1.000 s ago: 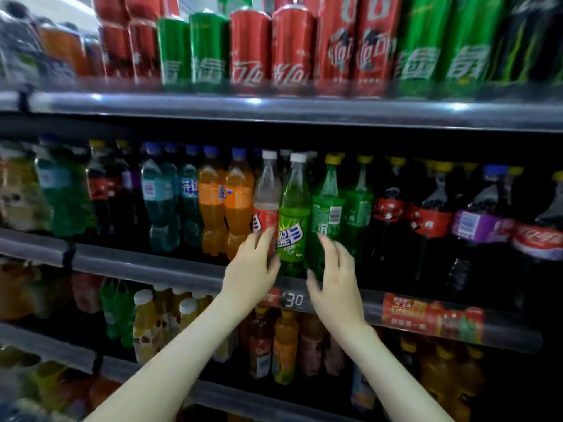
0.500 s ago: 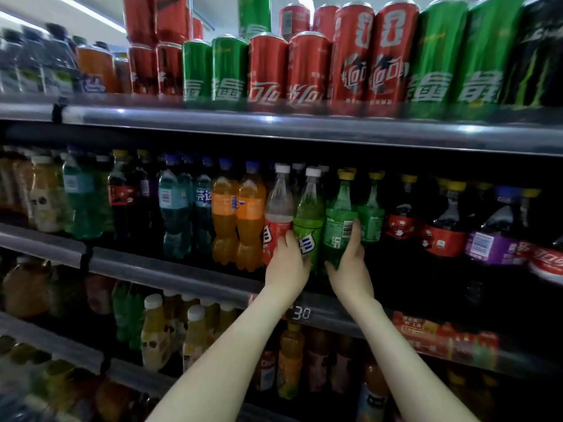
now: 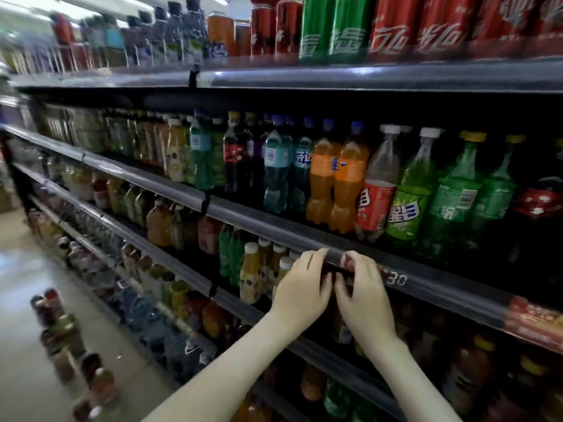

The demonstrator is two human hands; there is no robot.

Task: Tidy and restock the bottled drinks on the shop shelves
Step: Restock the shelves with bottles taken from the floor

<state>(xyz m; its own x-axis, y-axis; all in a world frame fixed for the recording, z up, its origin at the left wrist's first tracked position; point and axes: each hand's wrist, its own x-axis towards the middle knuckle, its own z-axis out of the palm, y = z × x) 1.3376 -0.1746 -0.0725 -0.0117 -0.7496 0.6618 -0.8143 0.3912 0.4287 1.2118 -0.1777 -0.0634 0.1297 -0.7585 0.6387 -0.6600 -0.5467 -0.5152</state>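
Bottled drinks fill the middle shelf [image 3: 268,228]. Among them stand two orange soda bottles [image 3: 347,184], a clear bottle with a red label [image 3: 376,205], a lime-green bottle [image 3: 408,208] and a dark green bottle [image 3: 454,199]. Both hands are below these bottles, side by side at the shelf's front rail. My left hand [image 3: 301,287] lays its fingers over the rail's edge. My right hand [image 3: 362,290] has its fingers curled beside a small red-and-white tag [image 3: 348,261]; blur hides whether it pinches the tag. Neither hand touches a bottle.
Red and green cans [image 3: 335,28] line the top shelf. Yellow juice bottles [image 3: 251,275] and other drinks fill the lower shelves under my hands. Several bottles [image 3: 58,330] stand on the aisle floor at lower left. A "30" price mark [image 3: 396,280] sits right of my hands.
Both hands have let go of the lime-green and dark green bottles and dropped to the shelf rail. The view has swung left, showing the aisle.
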